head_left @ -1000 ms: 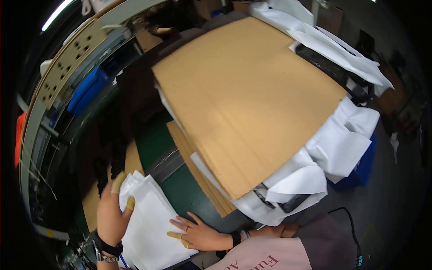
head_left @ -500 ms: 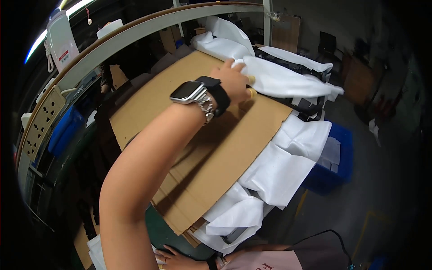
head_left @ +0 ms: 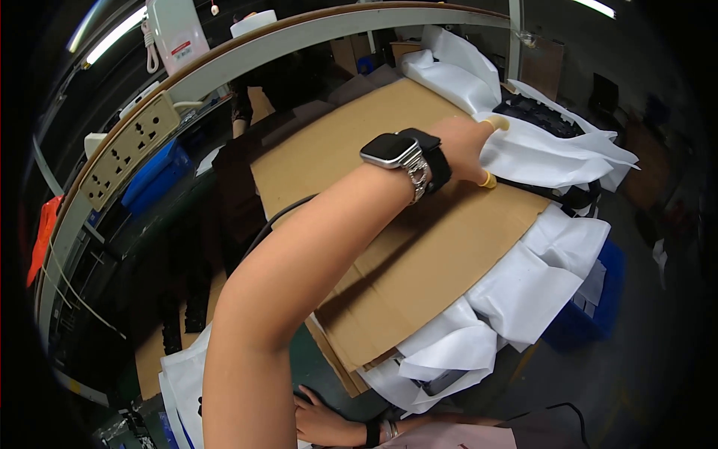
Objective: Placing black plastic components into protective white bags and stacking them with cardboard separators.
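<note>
My left hand (head_left: 467,146), with a watch on the wrist and yellow finger covers, reaches over a brown cardboard sheet (head_left: 441,277). Its thumb and a bent finger close around the near edge of a white wrapping sheet (head_left: 550,161); its other fingers are hidden. This sheet lies partly over a black moulded part (head_left: 540,112). At the bottom, my right hand (head_left: 329,423) rests flat on the green table (head_left: 310,363), fingers stretched out and nothing held. More white wrapping (head_left: 523,299) sticks out from under the cardboard's right side.
A blue bin (head_left: 609,307) with pale pieces stands below the right edge. On the left are a socket strip (head_left: 131,150) on a rail and another blue bin (head_left: 161,176). A black cable (head_left: 277,221) runs behind my left arm. Black parts (head_left: 183,322) lie at lower left.
The whole view has shifted, so the scene sits further right. My left hand has moved slightly further onto the white sheet, and more of the black part shows behind it.
</note>
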Available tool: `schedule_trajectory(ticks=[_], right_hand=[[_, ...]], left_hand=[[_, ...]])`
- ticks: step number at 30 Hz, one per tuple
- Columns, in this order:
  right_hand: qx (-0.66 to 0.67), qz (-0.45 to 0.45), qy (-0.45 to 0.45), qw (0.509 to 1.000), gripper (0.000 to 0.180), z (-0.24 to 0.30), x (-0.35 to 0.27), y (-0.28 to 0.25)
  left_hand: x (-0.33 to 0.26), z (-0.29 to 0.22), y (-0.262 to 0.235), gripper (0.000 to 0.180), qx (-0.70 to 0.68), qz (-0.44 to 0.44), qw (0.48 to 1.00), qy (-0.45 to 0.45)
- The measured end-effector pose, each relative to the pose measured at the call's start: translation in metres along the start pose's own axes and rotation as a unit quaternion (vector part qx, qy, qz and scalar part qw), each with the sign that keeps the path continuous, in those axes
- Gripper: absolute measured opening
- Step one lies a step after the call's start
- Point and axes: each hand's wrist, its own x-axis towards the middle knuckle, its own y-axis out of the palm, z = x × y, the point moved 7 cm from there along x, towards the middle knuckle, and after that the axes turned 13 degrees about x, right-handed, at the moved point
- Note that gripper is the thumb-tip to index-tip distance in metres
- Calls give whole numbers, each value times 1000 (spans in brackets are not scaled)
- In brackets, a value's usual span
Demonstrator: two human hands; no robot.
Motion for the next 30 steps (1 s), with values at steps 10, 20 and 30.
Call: schedule_trajectory(ticks=[10,20,30], right_hand=[[-47,19,19,999,47,8,6,-4],[-85,20,46,995,47,10,14,-9],[-66,89,33,993,43,0,4,10]], left_hand=[[-60,12,-14,71,55,83,992,-74],[-180,-5,-42,63,57,181,969,-156],[-363,-10,-68,93,-22,93,934,-345]])
